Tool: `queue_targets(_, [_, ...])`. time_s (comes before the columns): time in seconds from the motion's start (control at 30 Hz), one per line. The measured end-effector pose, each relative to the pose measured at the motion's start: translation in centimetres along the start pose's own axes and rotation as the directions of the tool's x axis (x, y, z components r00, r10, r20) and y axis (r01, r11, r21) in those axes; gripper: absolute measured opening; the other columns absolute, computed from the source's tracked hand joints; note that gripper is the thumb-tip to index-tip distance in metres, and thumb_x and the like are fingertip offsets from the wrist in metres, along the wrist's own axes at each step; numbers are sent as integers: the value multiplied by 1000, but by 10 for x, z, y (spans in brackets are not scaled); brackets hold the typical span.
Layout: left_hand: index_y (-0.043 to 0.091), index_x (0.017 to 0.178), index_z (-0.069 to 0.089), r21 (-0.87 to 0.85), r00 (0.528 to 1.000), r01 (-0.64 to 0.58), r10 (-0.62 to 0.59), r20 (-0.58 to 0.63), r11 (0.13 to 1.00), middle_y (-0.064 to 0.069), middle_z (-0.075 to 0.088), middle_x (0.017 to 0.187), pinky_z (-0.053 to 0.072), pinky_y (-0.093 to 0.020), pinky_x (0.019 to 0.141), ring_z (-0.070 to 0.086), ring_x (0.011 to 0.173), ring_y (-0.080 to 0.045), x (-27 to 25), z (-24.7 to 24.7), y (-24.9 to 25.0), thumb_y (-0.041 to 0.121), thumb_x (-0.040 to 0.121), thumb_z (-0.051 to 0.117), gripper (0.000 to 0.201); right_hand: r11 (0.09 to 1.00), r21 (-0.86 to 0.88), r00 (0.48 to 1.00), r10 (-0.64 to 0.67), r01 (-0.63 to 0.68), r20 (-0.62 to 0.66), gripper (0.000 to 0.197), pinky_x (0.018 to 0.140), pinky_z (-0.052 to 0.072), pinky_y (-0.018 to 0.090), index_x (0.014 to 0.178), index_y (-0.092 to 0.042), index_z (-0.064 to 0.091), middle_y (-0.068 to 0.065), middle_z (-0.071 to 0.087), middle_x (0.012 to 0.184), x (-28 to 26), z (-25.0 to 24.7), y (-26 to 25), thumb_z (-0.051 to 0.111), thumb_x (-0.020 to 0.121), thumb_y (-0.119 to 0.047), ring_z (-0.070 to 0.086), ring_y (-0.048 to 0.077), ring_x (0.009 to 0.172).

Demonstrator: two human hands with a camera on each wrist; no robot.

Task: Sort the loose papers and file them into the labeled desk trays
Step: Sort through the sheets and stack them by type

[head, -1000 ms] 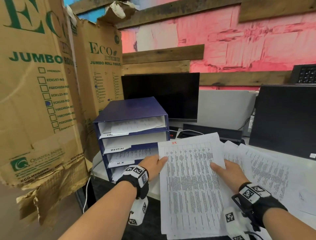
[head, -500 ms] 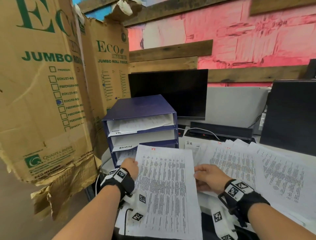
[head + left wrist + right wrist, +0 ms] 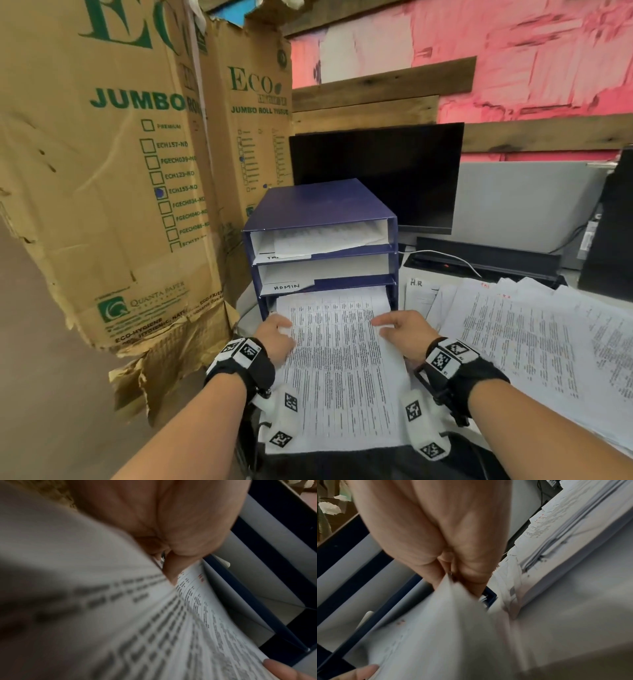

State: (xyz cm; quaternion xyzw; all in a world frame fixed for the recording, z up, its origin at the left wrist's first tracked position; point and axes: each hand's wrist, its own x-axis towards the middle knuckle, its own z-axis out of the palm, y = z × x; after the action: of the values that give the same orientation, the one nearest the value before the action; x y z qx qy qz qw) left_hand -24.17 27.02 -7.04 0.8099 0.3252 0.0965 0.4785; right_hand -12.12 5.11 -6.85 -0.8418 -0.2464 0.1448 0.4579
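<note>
Printed sheet [image 3: 337, 356] now entering bottom tray slot [image 3: 270, 305] below "ADMIN" label [image 3: 287, 287], left hand [image 3: 275, 337] and right hand [image 3: 402, 334] fingers pinching its edges, "H.R" paper [image 3: 419, 294] at 2 o'clock, "ECO JUMBO ROLL TISSUE" cartons [image 3: 113, 171] at 10.

Left hand [image 3: 276, 337] is gripping the left edge of a printed sheet [image 3: 337, 359], right hand [image 3: 402, 331] is gripping its right edge, thumbs on top. The sheet's far end is sitting inside the bottom slot of the blue desk tray unit [image 3: 320, 209]; the near end is hanging out toward the person. The middle slot is showing an ADMIN label [image 3: 287, 287], the top slot is holding paper. Loose papers [image 3: 534, 329] are lying spread to the right of the unit, one marked H.R [image 3: 416, 283]. A dark monitor [image 3: 380, 171] is standing behind the unit, and cardboard boxes [image 3: 113, 171] are leaning at far left. Both wrists are wearing black bands with markers.
</note>
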Motion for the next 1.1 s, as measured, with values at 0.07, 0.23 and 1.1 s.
queue_targets(0.07, [15, 123, 51, -48, 999, -36, 36, -18, 998, -7, 52, 74, 42, -19, 44, 48, 54, -16, 6, 1, -1, 0, 92, 52, 34, 997, 76, 1000, -1, -1, 16, 28, 109, 39, 38, 115, -24, 65, -6, 57, 126, 4, 1, 6, 56, 92, -10, 53, 16, 119])
queue_targets(0.23, [13, 141, 41, -122, 993, -72, 60, -101, 990, -3, 49, 73, 38, -18, 43, 43, 52, -13, 15, -1, 6, 1, 96, 46, 47, 968, 231, 967, 38, -99, 254, 31, 104, 44, 46, 108, -33, 58, 4, 57, 129, -1, -8, 23, 67, 85, -15, 56, 23, 118])
queue_targets(1.1, [19, 133, 46, 417, 975, -160, 210, -78, 895, -5, 25, 134, 46, -34, 100, 56, 106, -29, 12, 16, 23, 24, 86, 64, 50, 969, 232, 990, 58, -88, 132, 65, 65, 58, 28, 147, -20, 31, 4, 27, 154, 14, 16, -16, 45, 91, 10, 69, 20, 88])
